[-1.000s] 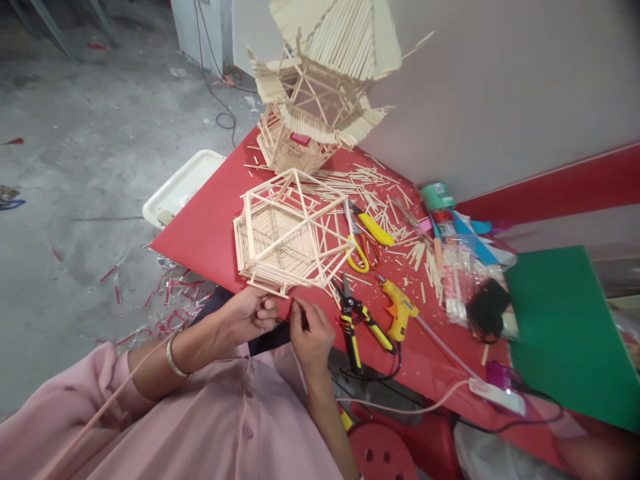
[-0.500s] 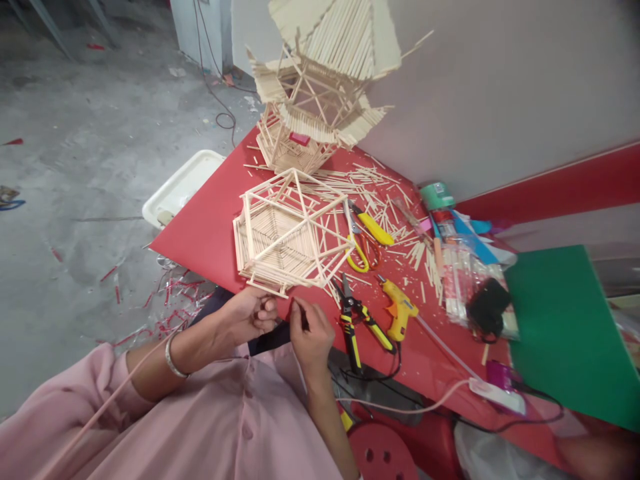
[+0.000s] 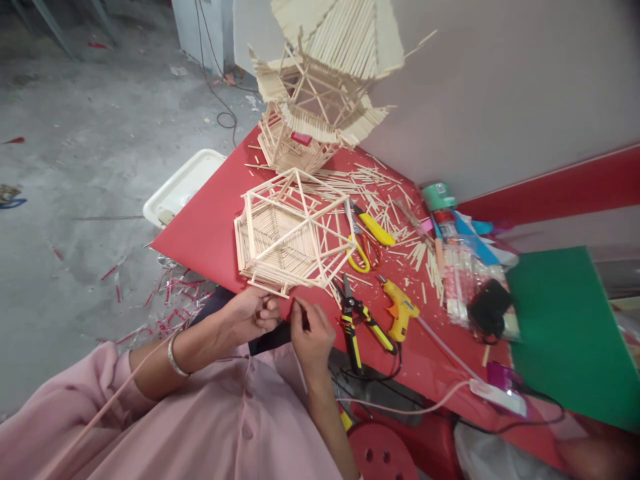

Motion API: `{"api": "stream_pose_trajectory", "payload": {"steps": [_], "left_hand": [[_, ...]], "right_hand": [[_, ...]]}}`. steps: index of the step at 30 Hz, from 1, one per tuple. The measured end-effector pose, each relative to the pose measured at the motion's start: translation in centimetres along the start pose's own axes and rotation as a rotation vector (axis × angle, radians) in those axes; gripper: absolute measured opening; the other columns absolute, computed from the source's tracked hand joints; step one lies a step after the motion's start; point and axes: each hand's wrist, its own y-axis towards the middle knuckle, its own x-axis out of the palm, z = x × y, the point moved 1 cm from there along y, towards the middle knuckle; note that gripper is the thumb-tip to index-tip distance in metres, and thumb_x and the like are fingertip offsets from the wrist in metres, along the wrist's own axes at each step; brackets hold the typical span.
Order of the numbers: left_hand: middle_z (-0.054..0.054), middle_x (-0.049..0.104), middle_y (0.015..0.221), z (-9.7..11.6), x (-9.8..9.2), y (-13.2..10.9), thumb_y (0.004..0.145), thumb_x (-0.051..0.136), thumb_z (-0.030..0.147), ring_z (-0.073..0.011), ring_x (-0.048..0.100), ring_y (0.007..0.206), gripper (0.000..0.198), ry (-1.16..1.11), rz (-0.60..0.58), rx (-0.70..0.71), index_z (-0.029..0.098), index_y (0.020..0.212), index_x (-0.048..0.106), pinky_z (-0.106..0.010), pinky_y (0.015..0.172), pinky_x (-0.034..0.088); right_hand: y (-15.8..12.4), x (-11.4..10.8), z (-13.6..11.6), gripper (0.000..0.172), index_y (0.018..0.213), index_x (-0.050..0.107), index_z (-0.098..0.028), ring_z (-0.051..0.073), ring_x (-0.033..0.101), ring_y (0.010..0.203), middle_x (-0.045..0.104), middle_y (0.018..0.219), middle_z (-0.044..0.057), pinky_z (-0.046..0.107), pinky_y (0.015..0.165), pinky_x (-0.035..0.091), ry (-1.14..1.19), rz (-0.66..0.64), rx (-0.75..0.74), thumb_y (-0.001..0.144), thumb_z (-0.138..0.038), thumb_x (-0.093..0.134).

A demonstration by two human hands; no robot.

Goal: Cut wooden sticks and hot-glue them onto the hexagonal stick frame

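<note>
Fingers of your left hand (image 3: 255, 315) are curled inward at the near edge of the hexagonal stick frame (image 3: 283, 241); whether they are clamped on it cannot be told. On your right hand (image 3: 314, 335), thumb and forefinger draw close at the tips, just beside that edge; whether they meet or pinch anything is likewise unclear. Your frame rests on the red tabletop (image 3: 200, 230), in front of the tiered stick pagoda (image 3: 345, 43). To your right lie black-and-yellow pruning shears (image 3: 354, 339) and, just beyond, a yellow glue gun (image 3: 401, 310). Loose sticks (image 3: 367, 175) are scattered behind both tools.
</note>
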Motion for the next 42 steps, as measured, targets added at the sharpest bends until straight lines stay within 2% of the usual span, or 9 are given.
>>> {"api": "stream_pose_trajectory", "payload": {"steps": [13,23,31,42], "left_hand": [[0.006,0.038,0.046,-0.13,0.19,0.01,0.090,0.037,0.005,-0.0020,0.030,0.030,0.031,-0.004,0.015,0.006,0.016,0.061,0.042,-0.012,0.031,0.018],[0.006,0.038,0.047,-0.03,0.22,-0.11,0.086,0.041,0.004,-0.0029,0.030,0.031,0.025,-0.014,0.005,0.007,0.017,0.063,0.042,-0.012,0.030,0.019],[0.005,0.038,0.046,-0.05,-0.02,0.14,0.089,0.038,0.006,-0.0018,0.030,0.031,0.030,0.008,-0.011,0.006,0.015,0.061,0.044,-0.012,0.030,0.019],[0.004,0.041,0.047,-0.16,-0.52,0.00,0.086,0.047,0.013,-0.0027,0.030,0.032,0.027,0.064,-0.036,0.018,0.015,0.059,0.045,-0.013,0.032,0.020]], "right_hand": [[-0.10,0.14,0.15,0.018,0.097,0.069,-0.017,0.016,0.064,0.075,0.070,0.082,0.006,0.028,0.072,0.051,0.005,0.007,-0.011,0.093,-0.021,0.052],[0.09,-0.03,-0.10,0.018,0.097,0.070,-0.017,0.015,0.064,0.074,0.070,0.082,0.007,0.027,0.072,0.051,-0.009,0.015,-0.024,0.093,-0.021,0.052],[-0.04,0.06,0.01,0.019,0.098,0.069,-0.016,0.015,0.064,0.076,0.070,0.082,0.006,0.027,0.072,0.051,-0.005,0.006,-0.014,0.094,-0.022,0.052],[0.03,-0.14,-0.13,0.019,0.097,0.069,-0.016,0.015,0.063,0.075,0.070,0.081,0.006,0.027,0.072,0.050,-0.016,0.006,-0.013,0.094,-0.022,0.052]]}}
